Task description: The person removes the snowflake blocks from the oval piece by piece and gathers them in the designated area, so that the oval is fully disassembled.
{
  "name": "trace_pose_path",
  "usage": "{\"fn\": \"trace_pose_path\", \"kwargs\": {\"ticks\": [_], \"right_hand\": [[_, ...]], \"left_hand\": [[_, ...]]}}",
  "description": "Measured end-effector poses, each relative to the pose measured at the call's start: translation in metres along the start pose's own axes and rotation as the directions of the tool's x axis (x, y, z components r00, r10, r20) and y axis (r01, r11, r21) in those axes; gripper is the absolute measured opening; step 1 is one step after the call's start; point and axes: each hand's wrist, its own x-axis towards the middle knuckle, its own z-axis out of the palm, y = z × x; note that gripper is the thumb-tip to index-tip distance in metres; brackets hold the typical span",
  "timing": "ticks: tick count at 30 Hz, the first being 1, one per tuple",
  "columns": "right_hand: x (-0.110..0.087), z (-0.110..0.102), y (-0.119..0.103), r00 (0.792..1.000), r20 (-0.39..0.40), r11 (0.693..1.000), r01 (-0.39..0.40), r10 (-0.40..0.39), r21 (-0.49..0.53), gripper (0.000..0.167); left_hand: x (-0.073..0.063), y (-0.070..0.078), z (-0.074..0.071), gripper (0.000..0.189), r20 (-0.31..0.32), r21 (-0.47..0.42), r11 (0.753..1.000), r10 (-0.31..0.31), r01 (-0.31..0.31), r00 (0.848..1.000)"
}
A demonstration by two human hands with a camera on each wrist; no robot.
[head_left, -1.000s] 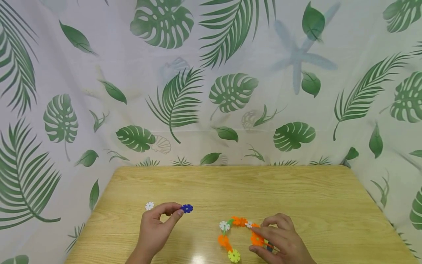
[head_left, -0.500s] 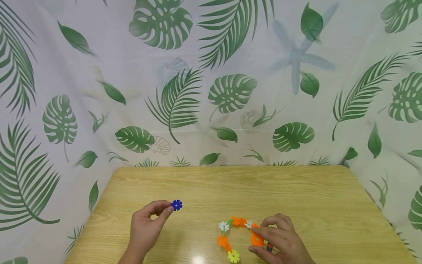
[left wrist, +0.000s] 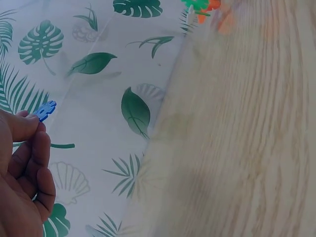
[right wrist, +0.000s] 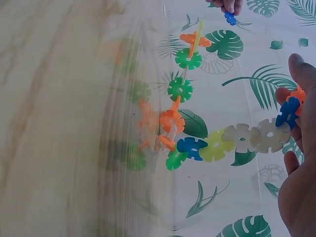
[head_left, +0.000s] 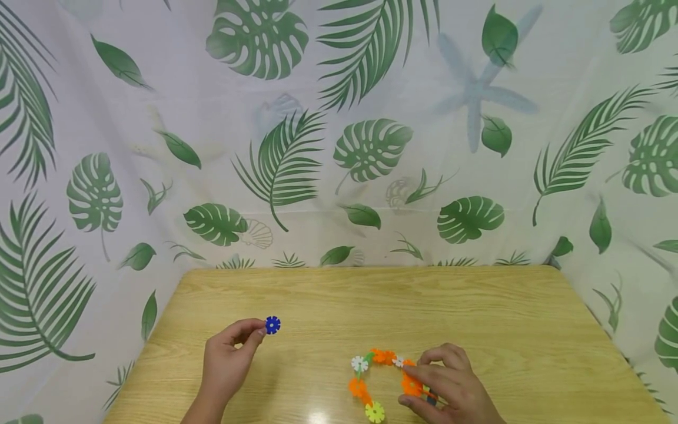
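Observation:
Between thumb and forefinger, my left hand (head_left: pixel 228 356) pinches a small blue snowflake disc (head_left: pixel 272 325), held above the left half of the table. The same blue disc (left wrist: pixel 47 111) shows tilted at the fingertips in the left wrist view. On the right, my right hand (head_left: pixel 452 386) grips one end of a curved chain of interlocked snowflake discs (head_left: pixel 359 364). An orange disc (head_left: pixel 411 386) sits at its fingers, and a yellow disc (head_left: pixel 375 412) ends the free side. The right wrist view shows blue, white (right wrist: pixel 270 134), yellow, green (right wrist: pixel 179 89) and orange links. My right palm hides part of the chain.
The wood-grain table (head_left: pixel 339 294) spreads beneath both hands. A white cloth (head_left: pixel 318 235) printed with green leaves hangs behind it and along both sides. Light glares off the tabletop near the front middle.
My left hand has moved left and slightly away from me with the blue disc, farther from the chain. A white disc on the table is now hidden behind it. The right hand stays put.

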Motion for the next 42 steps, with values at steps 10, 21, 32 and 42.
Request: {"fn": "trace_pose_path", "kwargs": {"ticks": [10,21,32,42], "right_hand": [[0.002,0.000,0.000,1.000,-0.008,1.000,0.019,-0.019,0.008,0.036],[-0.001,-0.001,0.001,1.000,0.006,1.000,0.006,-0.006,-0.011,0.036],[-0.002,-0.002,0.005,1.000,0.000,0.999,0.031,-0.031,-0.042,0.038],[-0.002,-0.002,0.005,0.999,-0.009,0.999,0.045,-0.045,-0.031,0.038]], "left_hand": [[0.007,-0.018,-0.003,0.009,-0.025,0.078,0.996,-0.042,0.044,0.999],[0.016,-0.035,-0.010,0.008,-0.042,0.160,0.979,-0.122,0.127,0.992],[0.022,-0.058,-0.028,0.010,-0.116,0.224,0.955,-0.170,0.192,0.979],[0.022,-0.068,-0.039,0.014,-0.161,0.281,0.926,-0.212,0.251,0.964]]}}
